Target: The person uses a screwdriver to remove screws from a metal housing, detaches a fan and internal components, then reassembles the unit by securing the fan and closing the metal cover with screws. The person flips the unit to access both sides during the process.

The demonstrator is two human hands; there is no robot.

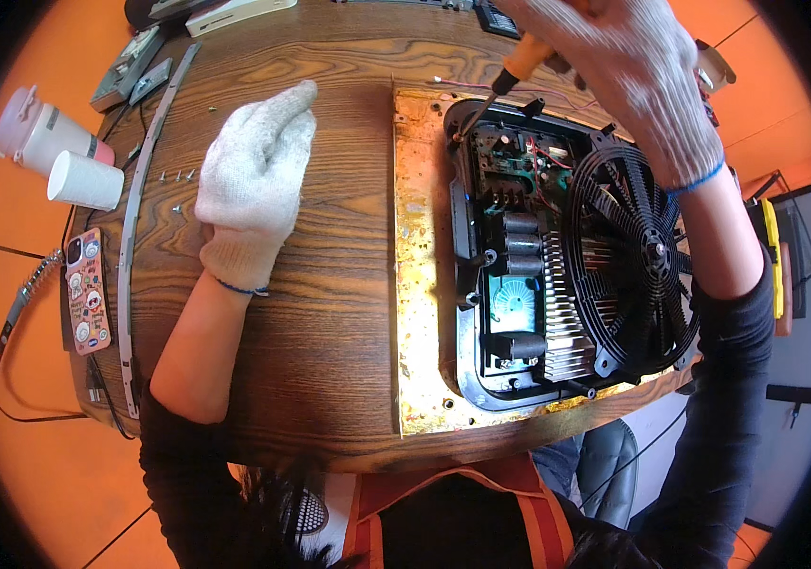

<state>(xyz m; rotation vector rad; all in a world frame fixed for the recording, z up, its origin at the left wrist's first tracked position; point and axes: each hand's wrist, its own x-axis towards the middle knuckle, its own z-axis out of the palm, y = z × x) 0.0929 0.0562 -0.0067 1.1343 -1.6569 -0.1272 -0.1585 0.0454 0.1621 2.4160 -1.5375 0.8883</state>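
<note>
"Which step is this?"
"Screw work, I'd judge. The right hand (pixel 647 85) is wrapped around a screwdriver (pixel 524 59), its tip at a corner of the black housing (pixel 465 209), to that hand's left. Loosening or tightening, I can't tell."
"And the left hand (pixel 254 166)?"
"Fingers straightened, nothing visibly gripped; loose screws (pixel 177 209) lie on the desk (pixel 330 284) to its left."
"Next move?"
"Probably calls for steady turning, shaft in line with the screw."

Tabletop (pixel 349 313), dark brown wood grain, with contents.
Directly on it: gold-coloured panel (pixel 419 313) bearing an opened black-framed circuit housing (pixel 463 204), right; long grey metal strip (pixel 147 163), small loose screws (pixel 177 209), phone in sticker-patterned case (pixel 91 313), white paper cup (pixel 86 180), lidded tumbler (pixel 56 137), left.
</note>
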